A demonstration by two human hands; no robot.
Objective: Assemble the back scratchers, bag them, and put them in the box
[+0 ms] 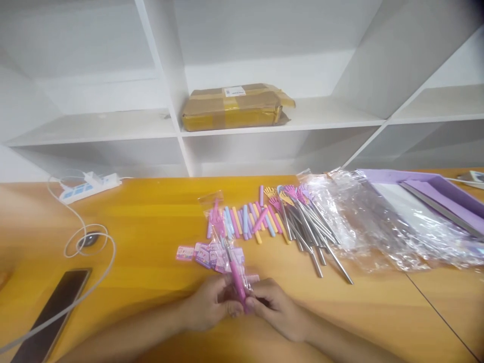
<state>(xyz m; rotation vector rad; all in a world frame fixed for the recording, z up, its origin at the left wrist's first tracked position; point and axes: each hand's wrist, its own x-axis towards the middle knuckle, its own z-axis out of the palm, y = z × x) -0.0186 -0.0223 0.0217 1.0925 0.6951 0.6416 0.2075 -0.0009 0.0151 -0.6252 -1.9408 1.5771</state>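
As I watch remotely, the left hand (207,304) and right hand (279,308) grip the pink scratcher (237,278) near its handle end, above the counter (139,232), presumably for steadiness, its clear-wrapped (206,201) claw pointing away over the cards (203,256).

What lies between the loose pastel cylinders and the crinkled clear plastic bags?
Head view: a pile of silver metal rods with claw-shaped heads, between the cylinders and bags.
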